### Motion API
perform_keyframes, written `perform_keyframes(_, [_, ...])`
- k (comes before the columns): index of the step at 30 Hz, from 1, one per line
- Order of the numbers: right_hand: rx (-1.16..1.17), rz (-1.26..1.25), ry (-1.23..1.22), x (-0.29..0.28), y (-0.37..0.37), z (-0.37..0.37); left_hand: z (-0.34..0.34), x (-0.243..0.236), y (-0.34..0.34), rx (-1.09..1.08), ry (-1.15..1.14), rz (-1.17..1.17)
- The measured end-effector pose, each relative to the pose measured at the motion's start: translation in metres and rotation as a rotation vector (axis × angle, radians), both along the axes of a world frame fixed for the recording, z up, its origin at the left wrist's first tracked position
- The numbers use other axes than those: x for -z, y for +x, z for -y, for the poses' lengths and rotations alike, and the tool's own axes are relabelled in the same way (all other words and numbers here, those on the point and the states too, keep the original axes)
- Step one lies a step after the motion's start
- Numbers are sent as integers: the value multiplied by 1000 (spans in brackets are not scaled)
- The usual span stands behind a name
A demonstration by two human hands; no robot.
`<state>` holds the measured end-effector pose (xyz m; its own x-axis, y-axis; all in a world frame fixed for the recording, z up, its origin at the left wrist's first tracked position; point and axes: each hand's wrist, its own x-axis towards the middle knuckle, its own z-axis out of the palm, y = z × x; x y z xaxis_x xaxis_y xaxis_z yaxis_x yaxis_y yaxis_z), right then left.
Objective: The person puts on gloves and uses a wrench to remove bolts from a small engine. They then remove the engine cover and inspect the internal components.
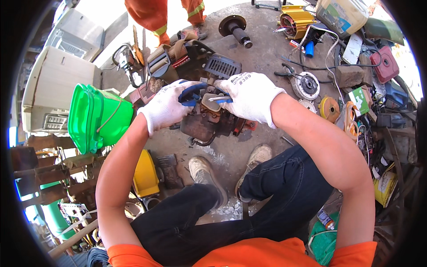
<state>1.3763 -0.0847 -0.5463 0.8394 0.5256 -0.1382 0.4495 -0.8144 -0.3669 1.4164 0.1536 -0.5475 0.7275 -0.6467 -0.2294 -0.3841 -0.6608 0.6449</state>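
grey floor (264,51) is messy. metal tool (218,99) is pinched by rt hand's fingers; lt hand (165,102) is curled, grip can't be told. engine (213,121) may be scratched if tool slips.

Before us sits a grimy, dark metal engine (195,127), its workings exposed. We see a rounded greyish cover (210,106) on the engine's upper side and a slim silvery tool (217,98) level above that engine's cover.

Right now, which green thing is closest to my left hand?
The bright green bucket, just to the left of your left hand. The green bundle and the green-and-white box are farther off, on the right.
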Motion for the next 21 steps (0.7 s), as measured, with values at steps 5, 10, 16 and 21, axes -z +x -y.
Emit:
perform_keyframes(5, [-8, -44, -44, -11, 0, -6, 11, -13, -4, -165, 416, 139])
perform_keyframes(10, [-42, 16, -39, -7, -9, -18, 11, -11, -5, -149, 495, 169])
perform_keyframes(16, [-12, 0, -108, -9, -12, -28, 17, -4, -9, -116, 416, 228])
perform_keyframes(21, [-38, -79, -120, -20, -8, -28, -2, 5, 2, 84, 138, 191])
